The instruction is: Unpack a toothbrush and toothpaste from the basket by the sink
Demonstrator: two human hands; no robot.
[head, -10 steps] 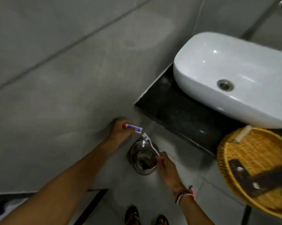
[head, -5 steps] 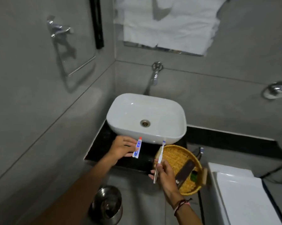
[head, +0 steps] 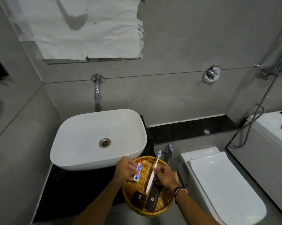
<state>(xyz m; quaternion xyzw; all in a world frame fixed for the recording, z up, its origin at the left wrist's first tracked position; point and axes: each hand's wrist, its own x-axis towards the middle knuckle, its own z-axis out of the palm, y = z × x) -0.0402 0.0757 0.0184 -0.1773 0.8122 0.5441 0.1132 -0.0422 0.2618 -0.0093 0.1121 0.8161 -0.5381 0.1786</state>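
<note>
A round woven basket (head: 167, 200) sits on the black counter right of the white sink (head: 81, 143). Over the basket, my left hand (head: 125, 169) grips a small white-and-blue toothpaste tube (head: 137, 172) with an orange cap, held nearly upright. My right hand (head: 165, 175) holds a white toothbrush (head: 153, 171) by the middle of its handle, bristle end pointing up and away toward the sink's right corner. Two dark brown packets (head: 145, 200) lie in the near part of the basket.
A wall tap (head: 97, 91) hangs above the sink. The black counter (head: 72, 184) extends to the left of the basket. A white toilet with closed lid (head: 221, 184) stands right of the basket, with a chrome spray fitting (head: 168, 151) between them. A bathtub edge (head: 270, 127) is at far right.
My view has swung up from the floor bin to the sink. Both hands have risen from the metal bin and moved right, carrying toothpaste and toothbrush over the basket.
</note>
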